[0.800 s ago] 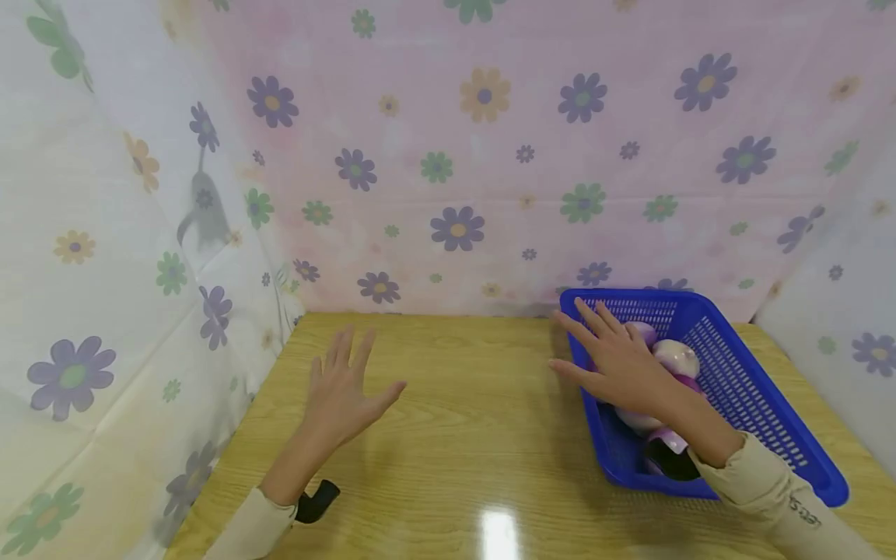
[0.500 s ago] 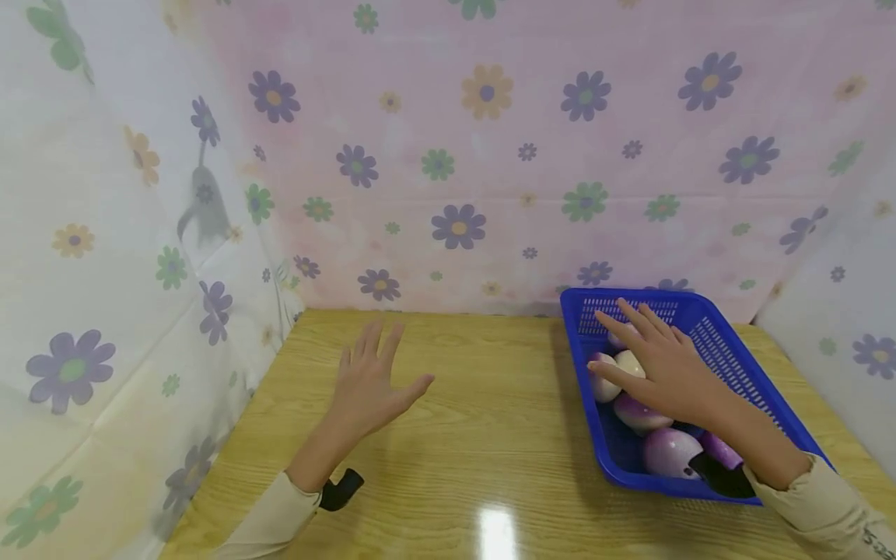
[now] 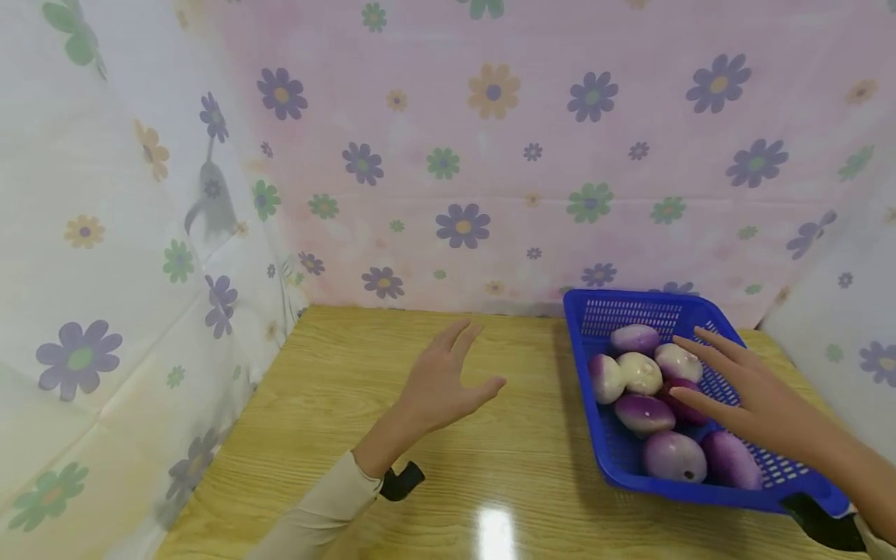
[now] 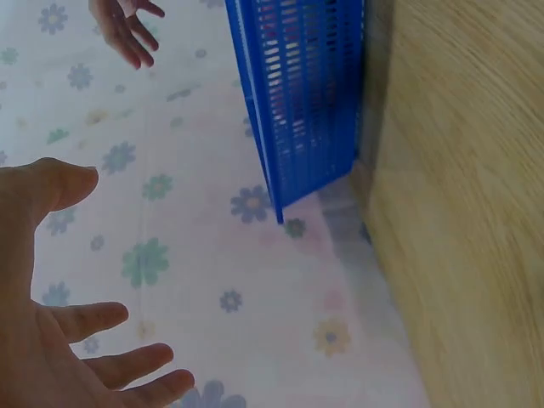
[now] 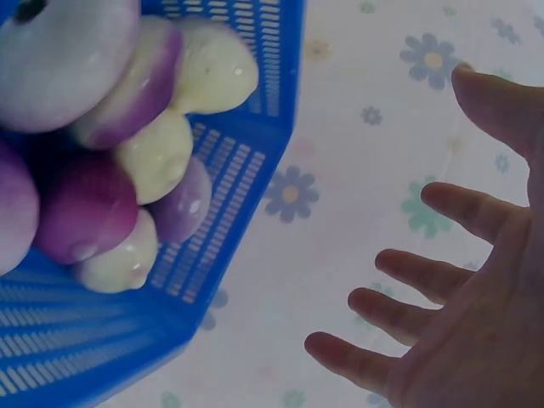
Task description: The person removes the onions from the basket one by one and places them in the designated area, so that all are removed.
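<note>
A blue plastic basket (image 3: 595,435) stands at the right of the table, holding several purple-and-white vegetables that look like onions or turnips, such as a purple one (image 3: 645,414) and a pale one (image 3: 677,364). My right hand (image 3: 759,397) hovers over the basket's right side, fingers spread, holding nothing. In the right wrist view those fingers (image 5: 408,319) are spread apart from the basket. My left hand (image 3: 441,381) is above the middle of the table, left of the basket, thumb held out from the fingers and nothing in it. Its fingers (image 4: 119,365) look relaxed in the left wrist view.
The wooden table (image 3: 336,365) has a back edge against a flowered pink cloth (image 3: 413,155). White flowered cloth (image 3: 133,311) hangs along the left side, with more on the right. Black straps (image 3: 401,482) are on both wrists.
Both hands have moved to the right. The right hand has shifted off the left part of the basket, uncovering more of the vegetables; the left hand has come nearer the basket.
</note>
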{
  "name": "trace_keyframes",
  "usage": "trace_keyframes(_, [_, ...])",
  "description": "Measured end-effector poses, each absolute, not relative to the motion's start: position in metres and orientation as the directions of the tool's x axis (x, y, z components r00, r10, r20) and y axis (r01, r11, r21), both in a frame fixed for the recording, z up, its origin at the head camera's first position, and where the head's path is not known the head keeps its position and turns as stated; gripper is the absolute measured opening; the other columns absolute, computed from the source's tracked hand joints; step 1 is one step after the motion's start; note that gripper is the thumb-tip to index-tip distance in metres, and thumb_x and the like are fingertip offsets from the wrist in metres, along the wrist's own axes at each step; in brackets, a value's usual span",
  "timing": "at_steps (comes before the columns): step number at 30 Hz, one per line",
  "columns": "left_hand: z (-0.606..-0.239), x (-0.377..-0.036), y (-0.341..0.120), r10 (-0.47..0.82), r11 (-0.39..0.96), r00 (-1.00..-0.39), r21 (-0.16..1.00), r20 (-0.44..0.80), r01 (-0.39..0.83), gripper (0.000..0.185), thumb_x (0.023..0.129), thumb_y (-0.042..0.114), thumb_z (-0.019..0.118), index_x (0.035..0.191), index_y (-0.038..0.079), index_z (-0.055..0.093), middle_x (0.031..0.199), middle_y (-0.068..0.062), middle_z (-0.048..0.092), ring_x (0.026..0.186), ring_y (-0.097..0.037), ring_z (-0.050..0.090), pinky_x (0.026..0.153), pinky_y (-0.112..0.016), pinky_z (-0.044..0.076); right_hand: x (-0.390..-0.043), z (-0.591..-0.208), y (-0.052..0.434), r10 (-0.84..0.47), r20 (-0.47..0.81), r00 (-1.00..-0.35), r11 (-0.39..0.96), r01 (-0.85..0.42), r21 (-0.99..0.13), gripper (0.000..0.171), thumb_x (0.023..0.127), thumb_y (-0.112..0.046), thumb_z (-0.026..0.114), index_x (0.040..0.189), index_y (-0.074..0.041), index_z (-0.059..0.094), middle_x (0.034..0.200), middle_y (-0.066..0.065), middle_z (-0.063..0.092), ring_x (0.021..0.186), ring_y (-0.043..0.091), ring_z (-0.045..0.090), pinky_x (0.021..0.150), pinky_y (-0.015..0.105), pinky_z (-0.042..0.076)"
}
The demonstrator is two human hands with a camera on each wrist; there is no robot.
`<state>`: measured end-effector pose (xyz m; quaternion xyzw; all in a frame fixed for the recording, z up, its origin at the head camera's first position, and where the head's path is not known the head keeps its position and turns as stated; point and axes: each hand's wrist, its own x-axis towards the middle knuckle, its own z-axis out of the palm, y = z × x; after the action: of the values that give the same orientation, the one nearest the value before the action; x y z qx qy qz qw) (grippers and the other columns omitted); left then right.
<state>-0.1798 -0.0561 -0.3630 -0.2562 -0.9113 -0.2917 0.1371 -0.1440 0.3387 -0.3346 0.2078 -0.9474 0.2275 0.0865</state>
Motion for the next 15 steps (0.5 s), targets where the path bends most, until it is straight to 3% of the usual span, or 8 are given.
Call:
trace_keyframes(4, [-0.363, -0.18, -0.036, 0.443, 0.659, -0.825, 0.496, 0.352, 0.565, 0.072, 0.087, 0.053, 0.059, 0.146, 0.02, 0.035, 0.148, -0.004, 0.035, 0.133, -0.025, 0.036, 0.097, -0.054, 0.039, -0.14, -0.341, 0.353, -0.339, 0.226, -0.913, 0.833, -0.403, -0.38, 0.072, 0.087, -0.025, 0.069, 0.147, -0.011, 0.033, 0.15, 0.028, 0.02, 0.13, 0.058, 0.017, 0.086, 0.079, 0.017])
trace_keyframes(15, [-0.372, -0.189, 0.012, 0.54, 0.537, -0.793, 0.61, 0.283, 0.583, 0.066, 0.086, 0.044, 0.065, 0.143, 0.025, 0.038, 0.146, 0.003, 0.036, 0.13, -0.015, 0.039, 0.097, -0.039, 0.043, -0.116, -0.378, 0.386, -0.238, 0.197, -0.951, 0.883, -0.297, -0.364, 0.082, 0.083, -0.027, 0.072, 0.149, -0.009, 0.027, 0.144, 0.036, 0.02, 0.126, 0.063, 0.013, 0.087, 0.08, 0.002])
